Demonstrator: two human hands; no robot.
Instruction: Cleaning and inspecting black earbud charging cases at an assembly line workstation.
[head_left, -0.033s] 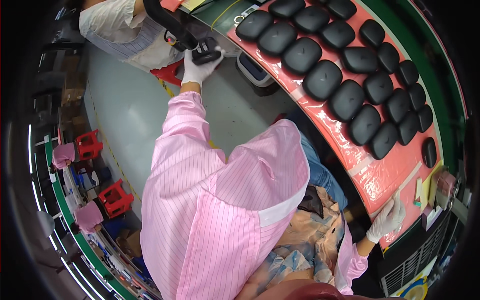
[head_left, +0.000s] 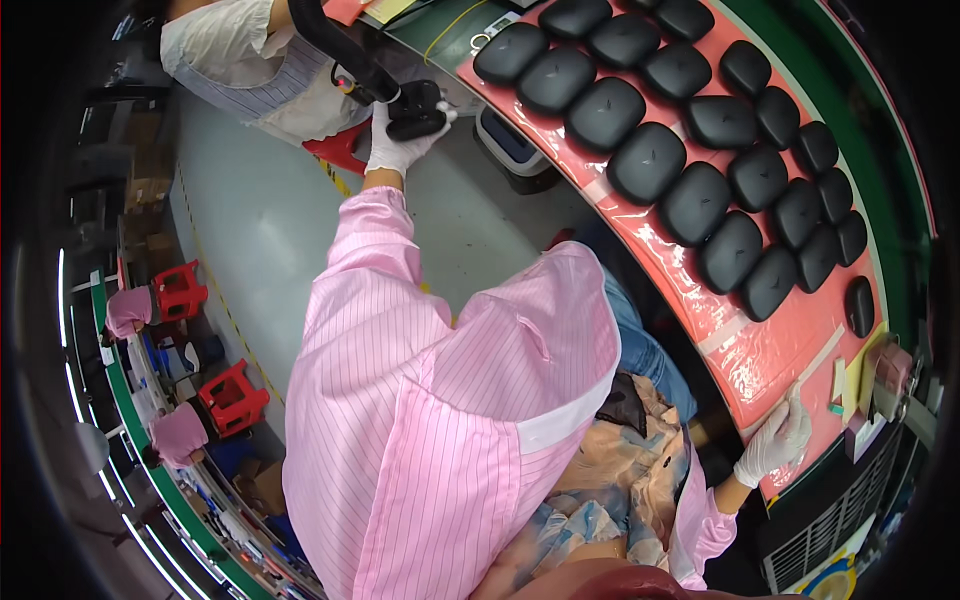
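My left hand (head_left: pixel 398 150), in a white glove, reaches out over the floor and grips a black case (head_left: pixel 416 125) with rounded edges. A second black part rises just above it, perhaps its other half. Right by the case ends a thick black hose (head_left: pixel 345 50). My right hand (head_left: pixel 775 445), also gloved in white, lies on the near end of the red mat (head_left: pixel 765 365), fingers stretched along its surface; nothing can be made out in it. Further along the mat sit several rounded black cases (head_left: pixel 697 203) in rows.
Beside the hose a person in an apron (head_left: pixel 260 85) stands near a red stool (head_left: pixel 340 148). A grey and black bin (head_left: pixel 510 145) stands under the table edge. By my right hand are a clear-pink container (head_left: pixel 892 375) and a black grille (head_left: pixel 835 525). Other workers sit far left.
The black case in my left hand has turned and shifted slightly to the right and down, beneath the hose. My right hand stays where it was.
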